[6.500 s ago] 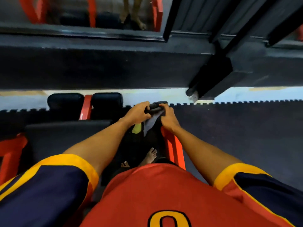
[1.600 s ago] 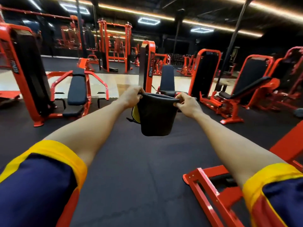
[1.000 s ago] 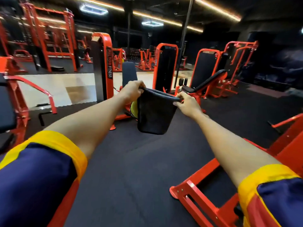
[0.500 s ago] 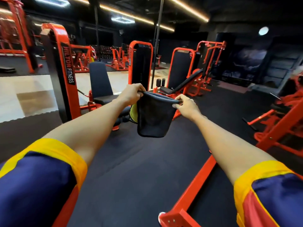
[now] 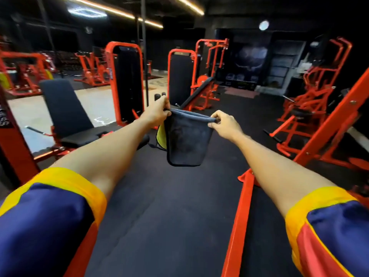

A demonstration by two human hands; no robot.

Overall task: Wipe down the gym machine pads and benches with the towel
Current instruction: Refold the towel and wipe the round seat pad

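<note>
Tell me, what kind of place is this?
It looks like a gym. Red exercise machines stand all around, a black padded seat waits nearby, and dark rubber flooring covers the ground. Both hands hold a dark towel for wiping.

Dark gym hall, black rubber floor (image 5: 169,206), pale floor patch (image 5: 95,104) far left. Orange-framed machines (image 5: 124,82) all round. Black ceiling, light strips (image 5: 119,13), round lamp (image 5: 264,25) far wall.
</note>
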